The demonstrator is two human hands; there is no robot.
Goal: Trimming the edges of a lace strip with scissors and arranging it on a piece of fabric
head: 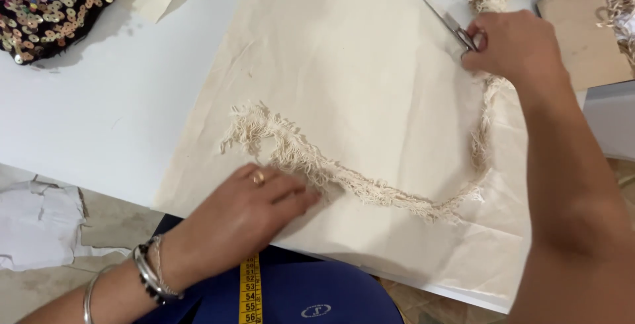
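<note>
Your left hand (254, 208) lies flat, fingers together, pressing the fringe trim (344, 178) onto the cream fabric (344, 66) at lower centre. Your right hand (516, 43), upper right, pinches scissors (440, 13) shut-fingered above the white tabletop (99, 112).

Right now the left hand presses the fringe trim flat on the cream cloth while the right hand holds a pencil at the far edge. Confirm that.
Not quite: the right hand holds scissors, not a pencil. The head view shows the left hand pressing the fringe trim on the cream cloth.
</note>
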